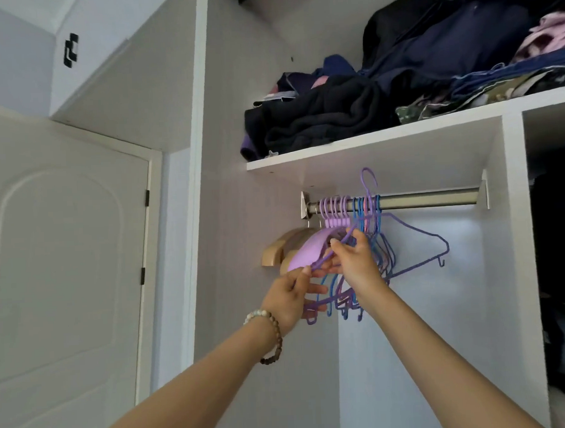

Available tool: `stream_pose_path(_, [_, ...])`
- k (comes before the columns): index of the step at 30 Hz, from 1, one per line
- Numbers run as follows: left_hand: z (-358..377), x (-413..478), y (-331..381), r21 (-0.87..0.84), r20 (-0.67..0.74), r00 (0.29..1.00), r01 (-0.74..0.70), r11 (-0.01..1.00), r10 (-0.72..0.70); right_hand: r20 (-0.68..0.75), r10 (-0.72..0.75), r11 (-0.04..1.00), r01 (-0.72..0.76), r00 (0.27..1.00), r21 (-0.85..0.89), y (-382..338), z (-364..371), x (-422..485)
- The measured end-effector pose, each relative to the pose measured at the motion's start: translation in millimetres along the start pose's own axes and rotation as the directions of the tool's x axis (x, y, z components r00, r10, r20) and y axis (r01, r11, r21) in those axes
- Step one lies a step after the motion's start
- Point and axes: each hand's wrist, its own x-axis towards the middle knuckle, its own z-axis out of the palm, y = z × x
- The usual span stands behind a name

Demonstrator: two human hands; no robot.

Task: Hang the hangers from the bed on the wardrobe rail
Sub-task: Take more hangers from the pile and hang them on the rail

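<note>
A steel wardrobe rail [429, 198] runs under a white shelf. Several thin purple, blue and pink hangers [366, 210] hang bunched at its left end, beside wider lilac [308, 250] and wooden hangers [278, 251]. One purple wire hanger [418, 240] is raised, its hook above the rail and its body tilted to the right. My right hand [354, 259] grips this hanger's left arm near the neck. My left hand [291, 294], with a bead bracelet at the wrist, pinches the lower end of the same arm. The bed is out of view.
The white shelf [369, 145] above the rail holds piled dark clothes. The rail's right part is bare. A white partition [517, 236] closes the compartment on the right, with dark clothes beyond it. A closed white door [66, 271] stands at the left.
</note>
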Motion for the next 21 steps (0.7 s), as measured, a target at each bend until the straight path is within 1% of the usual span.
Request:
stream_pose_path(2, [15,15,-4,0.034,0.042,0.999,0.011,0.999,-0.012,-0.034,0.017,0.999,-0.018,0.999,-0.030,9,-15,19])
stream_pose_path(4, [25,30,-6,0.096,0.038,0.999,-0.007,0.995,0.004,-0.071,0.035,0.998,-0.038,0.997,-0.044,18,-28,35])
stream_pose_path(7, [29,45,-5,0.139,0.008,0.999,-0.047,0.989,0.047,-0.128,0.059,0.996,-0.068,0.990,-0.063,32,-47,55])
stream_pose_path(9, [25,53,-4,0.174,-0.040,0.995,-0.079,0.982,0.087,-0.149,0.063,0.994,-0.075,0.987,-0.077,40,-56,67])
stream_pose_path(11, [20,59,-3,0.166,-0.086,0.989,-0.103,0.981,0.118,-0.159,0.058,0.993,-0.074,0.986,-0.096,46,-62,76])
stream_pose_path(15, [7,68,-7,0.197,-0.133,0.984,-0.093,0.976,0.121,-0.193,0.032,0.987,-0.062,0.981,-0.151,57,-68,90])
stream_pose_path(17, [3,70,-11,0.190,-0.139,0.984,-0.086,0.978,0.114,-0.221,0.030,0.987,-0.064,0.975,-0.150,61,-71,95])
stream_pose_path(19, [-1,72,-15,0.208,-0.146,0.984,-0.068,0.976,0.099,-0.214,0.020,0.992,-0.046,0.977,-0.117,64,-74,96])
stream_pose_path(21, [-3,73,-19,0.230,-0.143,0.986,-0.050,0.972,0.085,-0.188,-0.016,0.993,-0.007,0.982,-0.121,66,-76,92])
